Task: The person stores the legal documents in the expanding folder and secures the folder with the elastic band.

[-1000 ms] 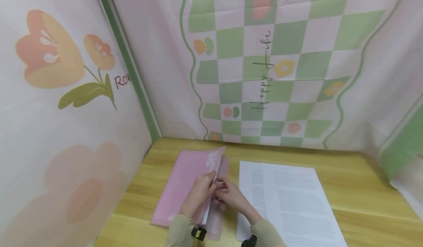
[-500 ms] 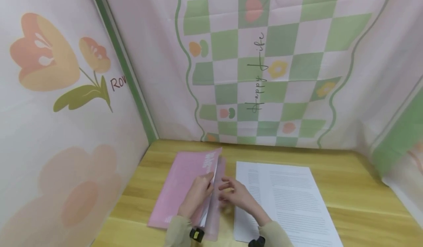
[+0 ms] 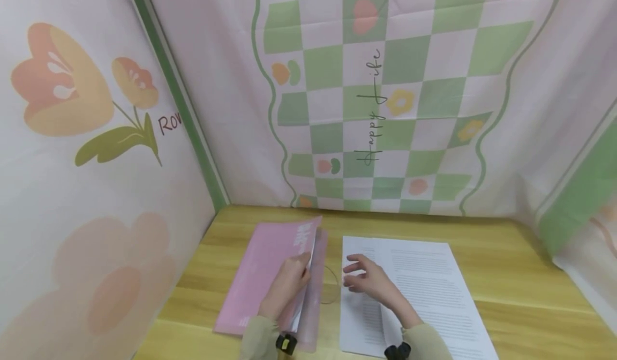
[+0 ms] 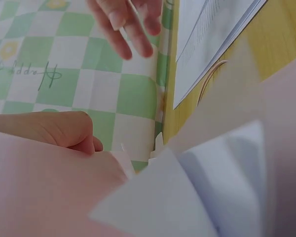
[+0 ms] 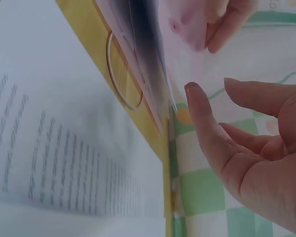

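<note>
A pink translucent file folder lies on the left of the table, its front cover lifted along the right side. My left hand pinches that cover's edge between thumb and fingers. White sheets show inside the folder in the left wrist view. From the folder's right side a thin cord loop curves onto the table; the right wrist view also shows this loop. My right hand hovers above the left part of the printed papers, fingers spread and slightly bent, holding nothing.
The wooden table meets a checkered cloth backdrop at the back. Another printed curtain stands along the left side. The printed papers overlap each other right of the folder.
My right hand has come away from the folder's edge and moved right, over the papers. The cord loop is now in plain sight. My left hand keeps its hold on the cover.
</note>
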{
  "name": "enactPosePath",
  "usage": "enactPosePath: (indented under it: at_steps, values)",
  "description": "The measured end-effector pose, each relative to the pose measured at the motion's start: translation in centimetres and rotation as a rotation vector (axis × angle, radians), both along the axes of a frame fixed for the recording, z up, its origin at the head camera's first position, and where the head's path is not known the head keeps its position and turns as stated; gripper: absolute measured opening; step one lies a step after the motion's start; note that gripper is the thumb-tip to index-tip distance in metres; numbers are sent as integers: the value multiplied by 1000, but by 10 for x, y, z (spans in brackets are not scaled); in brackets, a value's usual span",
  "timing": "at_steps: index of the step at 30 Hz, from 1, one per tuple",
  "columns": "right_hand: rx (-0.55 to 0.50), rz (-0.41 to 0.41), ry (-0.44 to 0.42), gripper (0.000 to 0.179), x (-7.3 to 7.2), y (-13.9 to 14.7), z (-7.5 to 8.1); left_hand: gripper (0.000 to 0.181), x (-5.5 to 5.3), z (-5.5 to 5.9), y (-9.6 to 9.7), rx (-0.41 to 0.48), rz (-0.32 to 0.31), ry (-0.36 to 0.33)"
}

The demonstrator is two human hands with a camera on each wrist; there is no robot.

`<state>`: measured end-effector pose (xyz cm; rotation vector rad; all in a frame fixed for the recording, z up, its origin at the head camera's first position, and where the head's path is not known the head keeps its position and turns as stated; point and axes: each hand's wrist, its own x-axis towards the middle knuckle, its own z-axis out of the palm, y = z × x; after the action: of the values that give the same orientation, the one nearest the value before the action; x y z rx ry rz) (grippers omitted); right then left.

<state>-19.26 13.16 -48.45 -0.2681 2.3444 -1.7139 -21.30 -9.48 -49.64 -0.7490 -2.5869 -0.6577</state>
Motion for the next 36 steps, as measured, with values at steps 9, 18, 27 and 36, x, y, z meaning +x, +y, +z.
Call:
enactPosePath:
  at_steps: [9, 18, 27, 36]
  values:
    - [36, -39, -1, 61, 0, 31, -1, 9, -1, 0, 1, -12, 16, -38]
    - [119, -88, -1, 60, 9, 60, -2, 13, 2, 1, 3, -10, -2, -61]
    - [179, -99, 27, 64, 16, 86, -4, 14, 3, 4, 4, -25, 12, -41]
    - [226, -127, 45, 62, 21, 118, -7, 14, 2, 1, 4, -7, 5, -64]
